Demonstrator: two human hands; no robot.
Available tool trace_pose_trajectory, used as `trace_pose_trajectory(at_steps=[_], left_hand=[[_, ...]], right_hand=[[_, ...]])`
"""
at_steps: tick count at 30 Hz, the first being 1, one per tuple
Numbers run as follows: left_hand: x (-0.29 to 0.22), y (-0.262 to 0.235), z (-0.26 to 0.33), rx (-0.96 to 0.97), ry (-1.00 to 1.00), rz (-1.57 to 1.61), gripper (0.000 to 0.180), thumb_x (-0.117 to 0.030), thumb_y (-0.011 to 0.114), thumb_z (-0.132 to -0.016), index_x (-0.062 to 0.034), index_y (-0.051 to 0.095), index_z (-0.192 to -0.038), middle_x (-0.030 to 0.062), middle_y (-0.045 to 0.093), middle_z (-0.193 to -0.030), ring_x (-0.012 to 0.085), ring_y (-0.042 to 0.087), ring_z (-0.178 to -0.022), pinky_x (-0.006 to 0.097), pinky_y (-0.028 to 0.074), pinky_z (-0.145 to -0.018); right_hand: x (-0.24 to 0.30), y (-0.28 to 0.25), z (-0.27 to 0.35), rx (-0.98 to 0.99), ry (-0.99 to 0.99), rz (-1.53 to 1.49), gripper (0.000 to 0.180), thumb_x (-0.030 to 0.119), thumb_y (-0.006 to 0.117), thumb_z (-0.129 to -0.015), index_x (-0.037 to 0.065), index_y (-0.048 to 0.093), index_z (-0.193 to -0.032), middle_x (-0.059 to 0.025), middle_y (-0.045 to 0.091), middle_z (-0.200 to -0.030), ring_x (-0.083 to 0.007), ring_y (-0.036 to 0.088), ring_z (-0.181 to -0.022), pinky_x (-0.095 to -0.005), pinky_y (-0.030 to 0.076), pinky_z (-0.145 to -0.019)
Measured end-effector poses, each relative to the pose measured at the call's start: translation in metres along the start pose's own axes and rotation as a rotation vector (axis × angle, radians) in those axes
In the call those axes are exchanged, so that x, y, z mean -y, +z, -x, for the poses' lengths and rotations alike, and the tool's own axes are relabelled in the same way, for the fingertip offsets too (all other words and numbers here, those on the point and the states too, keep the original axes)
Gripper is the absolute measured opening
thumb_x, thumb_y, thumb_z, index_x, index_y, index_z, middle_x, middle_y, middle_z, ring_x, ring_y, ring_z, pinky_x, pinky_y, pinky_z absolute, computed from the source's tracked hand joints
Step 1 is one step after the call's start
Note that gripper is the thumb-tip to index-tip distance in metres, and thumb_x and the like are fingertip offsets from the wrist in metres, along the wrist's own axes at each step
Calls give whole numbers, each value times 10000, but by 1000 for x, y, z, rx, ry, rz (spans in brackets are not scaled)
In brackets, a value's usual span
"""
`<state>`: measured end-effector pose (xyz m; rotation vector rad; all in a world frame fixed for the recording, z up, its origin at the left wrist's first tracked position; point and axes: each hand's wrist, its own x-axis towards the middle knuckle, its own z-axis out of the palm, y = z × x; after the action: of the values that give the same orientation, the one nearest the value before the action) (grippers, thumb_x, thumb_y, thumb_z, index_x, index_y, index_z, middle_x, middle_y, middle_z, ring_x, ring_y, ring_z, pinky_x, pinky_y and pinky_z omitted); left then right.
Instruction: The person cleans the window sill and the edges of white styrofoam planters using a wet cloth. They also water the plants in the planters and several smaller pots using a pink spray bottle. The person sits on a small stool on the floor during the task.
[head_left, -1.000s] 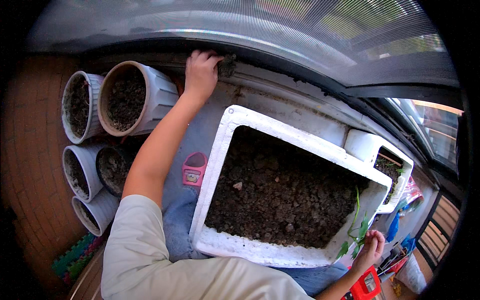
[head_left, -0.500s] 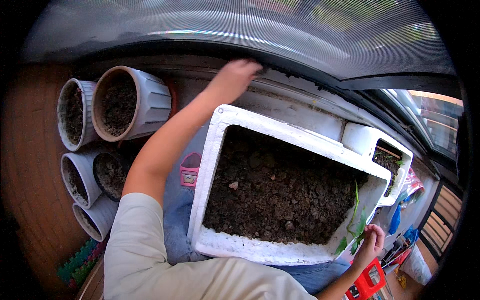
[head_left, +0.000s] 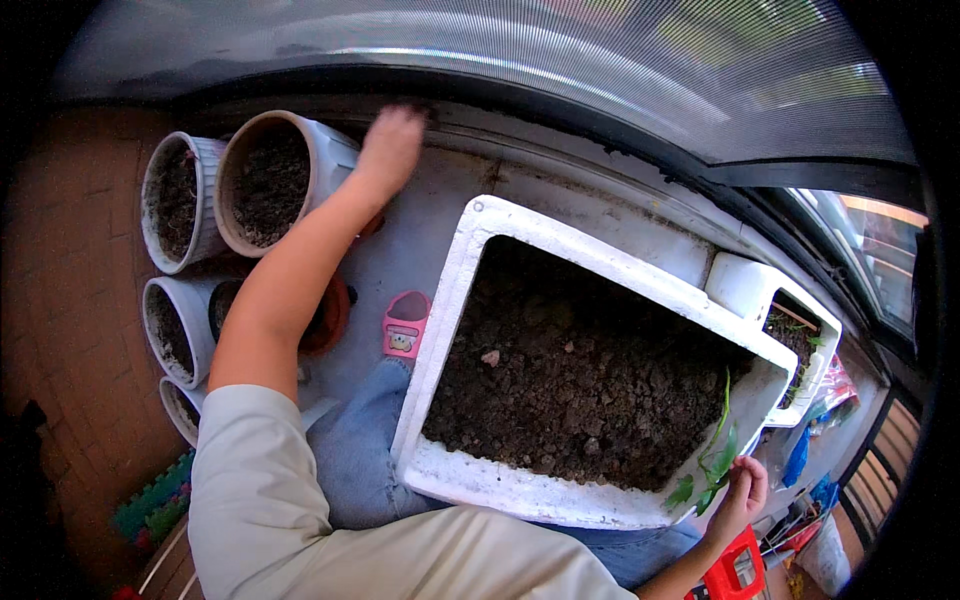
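A white foam box filled with dark soil rests tilted over my lap. My right hand, at its right wall, pinches a green leafy cutting whose long stem lies along the inside of that wall. My left arm reaches forward past the box. Blurred by motion, my left hand is curled above the floor beside a large white pot. Something dark shows at its fingertips, too smeared to name.
More white pots of soil stand at the left. A smaller white planter sits beyond the box's right end. A pink clog shows left of the box, a red plastic item at lower right. A screened window runs along the back.
My left hand has swept left along the window side toward the pots. The view has shifted, with the box now appearing slightly further right. My right hand keeps hold of the cutting.
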<state>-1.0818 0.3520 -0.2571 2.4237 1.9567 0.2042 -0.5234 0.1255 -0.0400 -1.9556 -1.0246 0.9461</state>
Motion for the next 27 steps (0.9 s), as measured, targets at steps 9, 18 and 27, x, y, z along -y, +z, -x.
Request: trace_pose_trajectory(at_steps=[9,18,27], left_hand=[[-28,5,-12,-452,-7,330,157,-73,598,-727,-53,635,-879,155,580,-869,324,548,-823,393,456,-748],[-29,13,-23,-312,-166,147,183,-159,518,-797,-80,625,-922,126,580,-902,318,549,-852,400,462,-721],[22,10,-15,-184,-374,30,126,-96,521,-772,-80,627,-837,158,569,-841,331,549,-820,418,453,-720]], right_hand=[[-2,4,-1,-7,-12,77,119,60,477,-874,-16,565,-901,-71,583,-864,-125,535,-800,-229,423,-754],[1,1,4,-22,24,41,107,60,495,-869,-13,563,-908,-71,582,-881,-128,536,-798,-226,426,-737],[5,3,7,-8,-25,91,104,52,494,-866,-16,571,-875,-78,587,-868,-129,541,-791,-236,432,-732]])
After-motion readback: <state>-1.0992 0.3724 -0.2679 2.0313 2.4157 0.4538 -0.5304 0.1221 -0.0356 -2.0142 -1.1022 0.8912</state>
